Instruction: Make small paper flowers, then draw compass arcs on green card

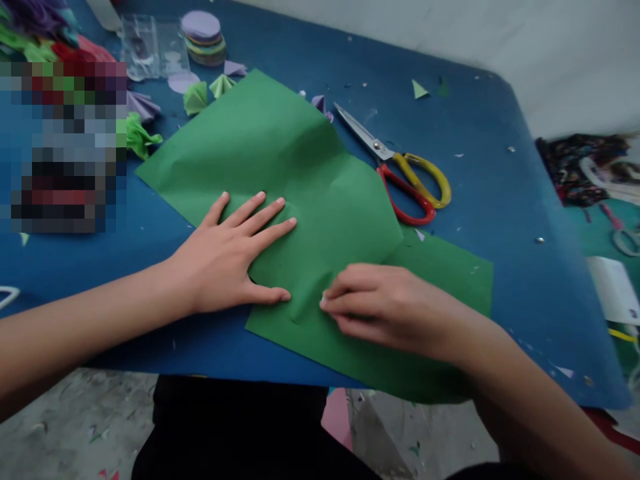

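The right hand is pinching the folded edge of the green paper lying on the blue table, while the left hand is pressing flat, fingers spread, grasping nothing. Folding looks underway; creasing next calls for firm, even pressure.

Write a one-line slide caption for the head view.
Left hand flat on folded green paper, right hand pressing its edge, scissors beside it.

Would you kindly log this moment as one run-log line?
left hand: flat on green paper sheet | right hand: fingertips pressing fold | scissors: lying beside sheet | surface: blue table
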Tool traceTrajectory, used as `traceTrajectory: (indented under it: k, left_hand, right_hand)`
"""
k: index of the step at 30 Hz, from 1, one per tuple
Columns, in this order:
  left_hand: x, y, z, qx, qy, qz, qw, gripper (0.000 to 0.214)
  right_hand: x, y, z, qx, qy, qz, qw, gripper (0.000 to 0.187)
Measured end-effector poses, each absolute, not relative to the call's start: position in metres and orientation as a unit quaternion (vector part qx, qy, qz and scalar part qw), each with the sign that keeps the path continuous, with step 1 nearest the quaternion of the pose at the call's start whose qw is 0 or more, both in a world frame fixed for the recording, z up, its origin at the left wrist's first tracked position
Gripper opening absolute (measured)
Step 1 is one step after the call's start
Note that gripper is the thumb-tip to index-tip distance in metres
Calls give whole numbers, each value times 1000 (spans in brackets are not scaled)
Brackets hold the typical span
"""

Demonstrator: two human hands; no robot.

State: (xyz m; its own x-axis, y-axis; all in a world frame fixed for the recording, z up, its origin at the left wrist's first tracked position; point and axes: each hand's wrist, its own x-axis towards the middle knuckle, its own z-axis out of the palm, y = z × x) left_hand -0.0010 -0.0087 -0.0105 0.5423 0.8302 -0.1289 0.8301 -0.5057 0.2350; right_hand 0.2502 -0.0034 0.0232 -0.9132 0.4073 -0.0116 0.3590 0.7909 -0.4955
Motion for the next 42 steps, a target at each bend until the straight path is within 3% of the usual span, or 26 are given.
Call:
traceTrajectory:
  k: [6, 13, 18, 21, 26, 31, 34, 38, 42]
  left_hand:
    - [-1, -9, -10, 867, 478, 5, 142, 87]
    - [0, -10, -10, 867, 481, -1, 133, 89]
    - [1, -10, -9, 867, 479, 1, 137, 90]
    - [1, -10, -9, 866, 480, 3, 141, 90]
    - [1, -10, -9, 864, 483, -9, 141, 90]
    - [2, -9, -8, 863, 485, -15, 138, 91]
    - [2, -9, -8, 863, 485, -16, 136, 91]
    - [2, -10, -9, 862, 486, -17, 140, 91]
    - [2, -10, -9, 863, 486, -13, 138, 91]
  right_hand:
    - [243, -16, 20, -193, -952, 227, 72, 21]
    - [250, -5, 30, -209, -953, 221, 8, 23]
    - [247, -8, 31, -190, -954, 220, 78, 21]
    - [247, -7, 27, -153, -960, 232, 43, 23]
    - [255, 2, 26, -212, -962, 171, 16, 24]
    - [253, 0, 27, -168, -963, 209, -2, 27]
    - [253, 1, 27, -202, -964, 170, 13, 26]
    - [252, -1, 26, -134, -966, 222, 12, 27]
    - [251, 0, 25, -194, -959, 204, 28, 26]
